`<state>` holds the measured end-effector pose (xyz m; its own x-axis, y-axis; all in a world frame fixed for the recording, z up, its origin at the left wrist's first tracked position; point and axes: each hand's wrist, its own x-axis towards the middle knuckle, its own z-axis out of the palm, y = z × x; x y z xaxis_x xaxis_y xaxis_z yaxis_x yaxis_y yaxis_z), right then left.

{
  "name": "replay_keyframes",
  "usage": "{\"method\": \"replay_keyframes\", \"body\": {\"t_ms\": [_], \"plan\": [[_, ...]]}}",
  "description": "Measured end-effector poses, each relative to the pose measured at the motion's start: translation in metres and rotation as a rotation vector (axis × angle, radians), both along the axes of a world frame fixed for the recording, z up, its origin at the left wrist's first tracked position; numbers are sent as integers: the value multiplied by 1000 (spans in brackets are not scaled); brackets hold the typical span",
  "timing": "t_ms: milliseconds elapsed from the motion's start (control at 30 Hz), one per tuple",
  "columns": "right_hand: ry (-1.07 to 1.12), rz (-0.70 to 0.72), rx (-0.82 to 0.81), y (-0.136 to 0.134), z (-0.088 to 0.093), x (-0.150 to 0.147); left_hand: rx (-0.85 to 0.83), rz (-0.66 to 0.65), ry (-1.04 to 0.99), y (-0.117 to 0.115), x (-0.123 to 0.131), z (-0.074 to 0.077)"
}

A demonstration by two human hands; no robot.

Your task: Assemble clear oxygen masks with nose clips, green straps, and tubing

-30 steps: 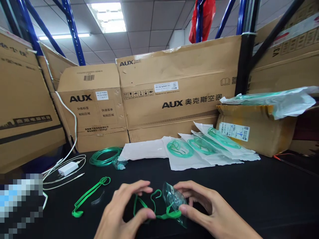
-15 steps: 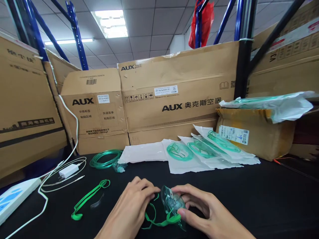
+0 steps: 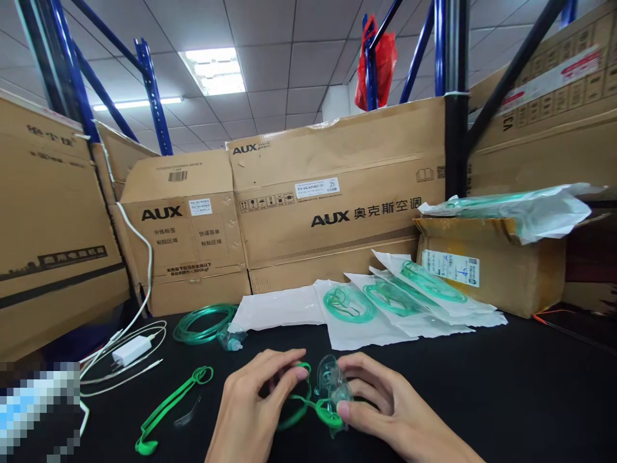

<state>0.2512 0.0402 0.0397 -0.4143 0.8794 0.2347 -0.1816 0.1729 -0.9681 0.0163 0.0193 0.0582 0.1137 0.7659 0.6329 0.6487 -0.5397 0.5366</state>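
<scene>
My right hand [image 3: 390, 402] is closed around the edge of a small clear plastic oxygen mask [image 3: 329, 373], thumb in front and fingers behind. From the mask hangs a green elastic strap [image 3: 308, 402], looped in the gap between my hands. The thumb and fingers of my left hand [image 3: 255, 399] pinch part of this strap, left of the mask. Another green strap [image 3: 166, 409], with a loop at one end, lies on the black tabletop to the left. Beside it rests a thin clear strip [image 3: 187, 413].
Behind my hands lie coiled green tubing [image 3: 205, 325] and several white packets [image 3: 347, 312], most showing green tubing. A white charger [image 3: 131, 350] with cables sits left. Large cardboard boxes [image 3: 337, 231] wall the back; a smaller open box [image 3: 511, 276] stands right.
My left thumb and fingers have turned upward and lifted part of the green strap. The mask has shifted slightly left and tilted in my right hand. The view has tipped up a little.
</scene>
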Motion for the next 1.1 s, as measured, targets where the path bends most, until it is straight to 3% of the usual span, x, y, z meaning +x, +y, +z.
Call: {"method": "replay_keyframes", "body": {"t_ms": [167, 400, 700, 1100], "plan": [[60, 57, 14, 5, -5, -7, 103, -92, -21, -2, 1, -9], [4, 125, -26, 3, 4, 1, 152, -69, -120, -5, 5, -22], [13, 159, 1, -2, 5, 0, 128, -155, -62, -4, -5, -18], [29, 195, 1, 0, 1, -1, 71, -192, -160, -10, 6, -17]]}}
